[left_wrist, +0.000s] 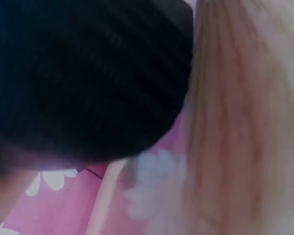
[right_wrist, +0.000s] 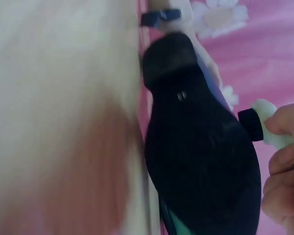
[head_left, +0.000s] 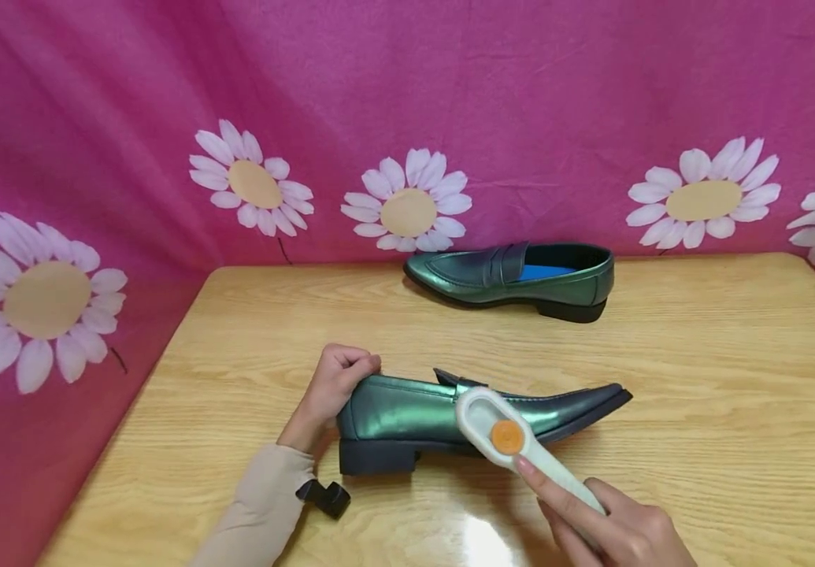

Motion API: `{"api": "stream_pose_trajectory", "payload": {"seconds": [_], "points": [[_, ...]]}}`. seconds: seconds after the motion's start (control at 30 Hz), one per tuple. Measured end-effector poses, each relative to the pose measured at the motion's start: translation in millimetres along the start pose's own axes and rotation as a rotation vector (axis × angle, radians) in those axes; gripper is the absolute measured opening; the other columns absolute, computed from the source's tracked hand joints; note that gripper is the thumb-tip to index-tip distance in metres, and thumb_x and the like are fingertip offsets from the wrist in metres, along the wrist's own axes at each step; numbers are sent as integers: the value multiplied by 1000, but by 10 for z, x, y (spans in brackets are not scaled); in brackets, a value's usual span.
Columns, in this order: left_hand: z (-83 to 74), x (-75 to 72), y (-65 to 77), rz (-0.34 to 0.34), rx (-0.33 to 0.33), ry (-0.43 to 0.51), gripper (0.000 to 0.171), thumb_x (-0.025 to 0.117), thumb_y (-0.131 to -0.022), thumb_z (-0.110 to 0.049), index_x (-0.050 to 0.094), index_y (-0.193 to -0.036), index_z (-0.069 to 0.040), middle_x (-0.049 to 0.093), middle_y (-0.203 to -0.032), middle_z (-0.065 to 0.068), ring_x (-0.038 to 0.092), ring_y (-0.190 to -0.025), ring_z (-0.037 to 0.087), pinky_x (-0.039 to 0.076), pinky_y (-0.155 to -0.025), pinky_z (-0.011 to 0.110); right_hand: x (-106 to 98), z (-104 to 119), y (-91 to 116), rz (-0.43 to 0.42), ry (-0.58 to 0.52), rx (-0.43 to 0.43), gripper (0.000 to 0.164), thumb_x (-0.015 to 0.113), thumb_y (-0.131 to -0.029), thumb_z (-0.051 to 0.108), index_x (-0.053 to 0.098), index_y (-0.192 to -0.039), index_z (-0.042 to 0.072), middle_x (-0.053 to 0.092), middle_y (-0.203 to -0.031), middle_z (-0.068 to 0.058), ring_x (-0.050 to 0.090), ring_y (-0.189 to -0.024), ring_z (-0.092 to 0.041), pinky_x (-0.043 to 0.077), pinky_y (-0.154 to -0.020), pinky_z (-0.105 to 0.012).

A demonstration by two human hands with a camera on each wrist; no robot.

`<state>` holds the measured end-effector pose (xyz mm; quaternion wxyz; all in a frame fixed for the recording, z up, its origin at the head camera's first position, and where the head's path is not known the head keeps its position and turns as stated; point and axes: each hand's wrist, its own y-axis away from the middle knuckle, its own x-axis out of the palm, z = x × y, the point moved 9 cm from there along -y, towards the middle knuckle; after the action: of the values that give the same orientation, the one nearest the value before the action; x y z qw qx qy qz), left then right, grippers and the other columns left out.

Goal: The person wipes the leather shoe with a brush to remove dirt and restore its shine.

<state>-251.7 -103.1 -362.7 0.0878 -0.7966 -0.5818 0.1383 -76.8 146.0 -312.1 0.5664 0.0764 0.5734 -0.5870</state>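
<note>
My left hand (head_left: pixel 332 382) grips the heel end of a shiny green-black loafer (head_left: pixel 393 409), thumb over the back of its opening. The shoe is held side-on over the table, its toe to the right and tilted up. My right hand (head_left: pixel 623 524) holds a pale shoe brush (head_left: pixel 559 472) by its handle, the index finger lying along it close to the round orange button (head_left: pixel 507 436). The brush head overlaps the shoe's near side. In the right wrist view, dark bristles (right_wrist: pixel 250 125) meet the upper beside the black sole (right_wrist: pixel 201 147). A dark, blurred shape (left_wrist: pixel 88 83) fills much of the left wrist view.
A matching loafer (head_left: pixel 577 290) with a blue insole stands at the back of the wooden table (head_left: pixel 251 315), toe to the left. Behind and to the left hangs a pink cloth (head_left: pixel 520 94) with white daisies. A black camera mount (head_left: pixel 325 498) sits at my left wrist.
</note>
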Motion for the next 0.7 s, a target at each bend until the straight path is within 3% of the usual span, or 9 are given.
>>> {"api": "stream_pose_trajectory", "payload": {"seconds": [0.17, 0.4, 0.5, 0.6, 0.67, 0.7], "points": [[-20, -7, -56, -49, 43, -106, 42, 53, -89, 2, 38, -50, -1, 28, -51, -10, 23, -46, 3, 20, -47, 20, -131, -106, -2, -41, 15, 51, 48, 34, -100, 49, 65, -126, 23, 33, -64, 16, 29, -53, 6, 26, -44, -7], [-84, -27, -131, -90, 52, -209, 50, 60, -93, -8, 38, -49, -7, 27, -50, -6, 23, -46, 9, 22, -50, 23, -4, -15, 17, 64, 7, 43, 38, 42, -100, 45, 60, -131, 32, 42, -68, 18, 33, -55, 9, 31, -47, -6], [-94, -46, -130, -129, 19, -303, 49, 61, -95, -19, 44, -50, -9, 32, -51, -6, 30, -48, 10, 26, -52, 23, -91, -120, 3, 24, 24, 78, 40, 41, -100, 45, 61, -131, 29, 36, -66, 16, 30, -55, 6, 28, -46, -7], [-162, -6, -117, -131, 28, -398, 44, 59, -96, -25, 52, -55, -11, 40, -55, -6, 37, -53, 12, 31, -54, 25, -144, -170, -4, -23, 44, 80, 49, 32, -100, 50, 62, -129, 26, 33, -65, 16, 29, -55, 4, 26, -46, -7], [-200, 48, -114, -111, 44, -443, 43, 58, -97, -27, 53, -57, -13, 40, -55, -7, 38, -53, 11, 30, -55, 24, -127, -134, -5, -37, 28, 47, 47, 35, -100, 48, 64, -128, 24, 33, -64, 16, 30, -54, 5, 26, -46, -7], [-217, 72, -115, -102, 56, -459, 44, 58, -97, -28, 52, -56, -14, 38, -54, -8, 37, -52, 11, 29, -54, 24, -99, -113, -1, -24, 15, 44, 41, 43, -100, 44, 63, -128, 24, 33, -65, 16, 31, -55, 6, 27, -46, -7]]}}
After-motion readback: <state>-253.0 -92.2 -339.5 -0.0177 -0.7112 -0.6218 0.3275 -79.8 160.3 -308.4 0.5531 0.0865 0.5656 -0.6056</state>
